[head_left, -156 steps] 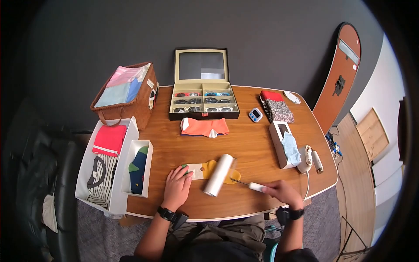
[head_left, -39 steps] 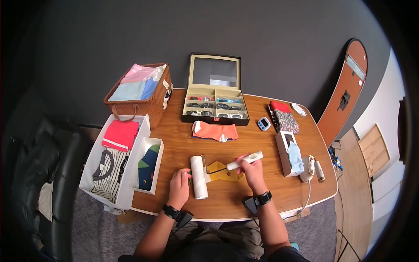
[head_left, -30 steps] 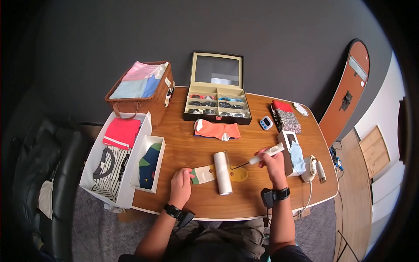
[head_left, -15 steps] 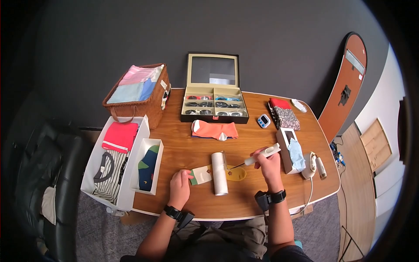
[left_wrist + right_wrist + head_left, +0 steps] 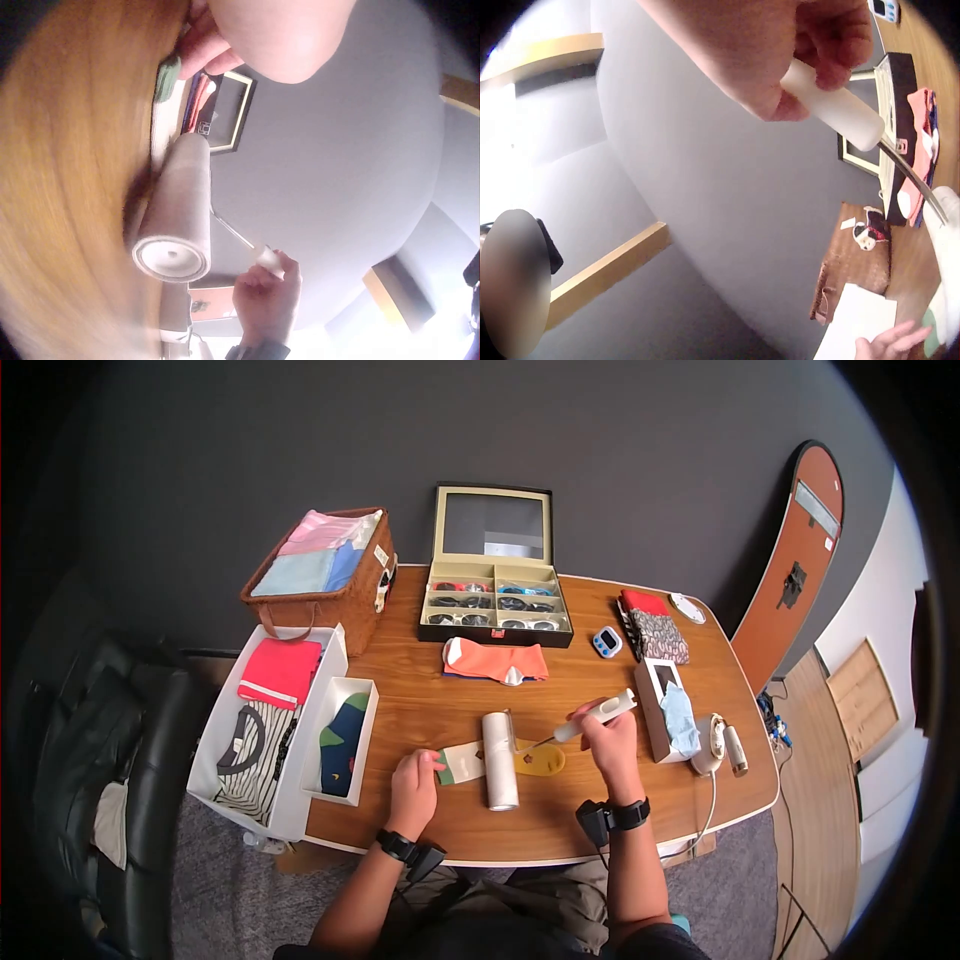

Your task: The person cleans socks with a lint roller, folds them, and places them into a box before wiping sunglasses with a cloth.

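Note:
A yellow, white and green sock [image 5: 541,758] lies flat on the wooden table in the head view. Its green cuff [image 5: 167,79] is pinched by the fingers of my left hand [image 5: 413,790]. Across the sock's middle lies the white cylinder of a lint roller [image 5: 500,762], hiding part of the fabric. My right hand [image 5: 612,750] grips the roller's white handle [image 5: 840,114], which tilts up and away from the table. A thin metal rod [image 5: 911,178] joins handle and cylinder.
Coral socks [image 5: 497,660] lie before an open sunglasses case [image 5: 497,603]. White boxes of clothes [image 5: 337,748] and a brown basket [image 5: 322,600] stand left. To the right are a timer [image 5: 607,642], a box with blue cloth [image 5: 662,712] and a corded white device [image 5: 711,744].
The roller went left toward the cuff, then back right to the sock's middle, and has shifted slightly left since. The left hand, spread flat on the sock earliest, now pinches its cuff.

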{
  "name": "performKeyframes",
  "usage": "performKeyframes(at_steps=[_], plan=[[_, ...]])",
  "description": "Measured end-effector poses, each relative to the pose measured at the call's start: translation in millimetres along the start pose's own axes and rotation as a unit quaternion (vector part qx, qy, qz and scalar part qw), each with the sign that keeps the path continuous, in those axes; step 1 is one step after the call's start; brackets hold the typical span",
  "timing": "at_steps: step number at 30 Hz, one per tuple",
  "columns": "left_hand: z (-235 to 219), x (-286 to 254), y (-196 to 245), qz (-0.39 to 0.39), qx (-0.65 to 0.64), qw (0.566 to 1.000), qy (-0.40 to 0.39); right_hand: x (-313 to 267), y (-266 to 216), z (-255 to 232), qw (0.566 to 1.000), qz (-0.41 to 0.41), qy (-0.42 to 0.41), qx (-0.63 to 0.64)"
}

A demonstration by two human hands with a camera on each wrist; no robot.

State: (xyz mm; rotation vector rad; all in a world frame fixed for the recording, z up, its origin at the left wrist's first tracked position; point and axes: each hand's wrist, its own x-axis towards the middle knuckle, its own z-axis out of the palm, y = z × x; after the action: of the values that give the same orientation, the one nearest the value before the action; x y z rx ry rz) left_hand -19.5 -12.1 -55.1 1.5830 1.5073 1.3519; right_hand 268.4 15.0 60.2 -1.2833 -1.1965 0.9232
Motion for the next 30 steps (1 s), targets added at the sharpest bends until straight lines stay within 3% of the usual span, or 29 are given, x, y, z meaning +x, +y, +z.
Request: performKeyframes(at_steps=[10, 13, 19, 25, 27, 30], plan=[[-1, -3, -3, -0.024, -0.025, 0.999, 0.026, -11, 37, 31, 0.994, 0.049, -0.046, 0.089], [0, -1, -7, 0.013, 0.008, 0.999, 0.051, -11, 48, 28, 0.990, 0.069, -0.036, 0.117], [-2, -1, 1, -0.006, -0.031, 0.998, 0.050, 7, 49, 11, 0.992, 0.040, -0.055, 0.103], [-6, -1, 7, -0.037, 0.011, 0.999, 0.033, 5, 44, 36, 0.988, 0.071, -0.092, 0.097], [-4, -1, 0, 0.033, 0.048, 0.997, 0.053, 6, 46, 25, 0.991, 0.055, -0.077, 0.097], [-2, -2, -2, 0.015, 0.035, 0.998, 0.051, 12, 48, 15, 0.991, 0.057, -0.068, 0.099]])
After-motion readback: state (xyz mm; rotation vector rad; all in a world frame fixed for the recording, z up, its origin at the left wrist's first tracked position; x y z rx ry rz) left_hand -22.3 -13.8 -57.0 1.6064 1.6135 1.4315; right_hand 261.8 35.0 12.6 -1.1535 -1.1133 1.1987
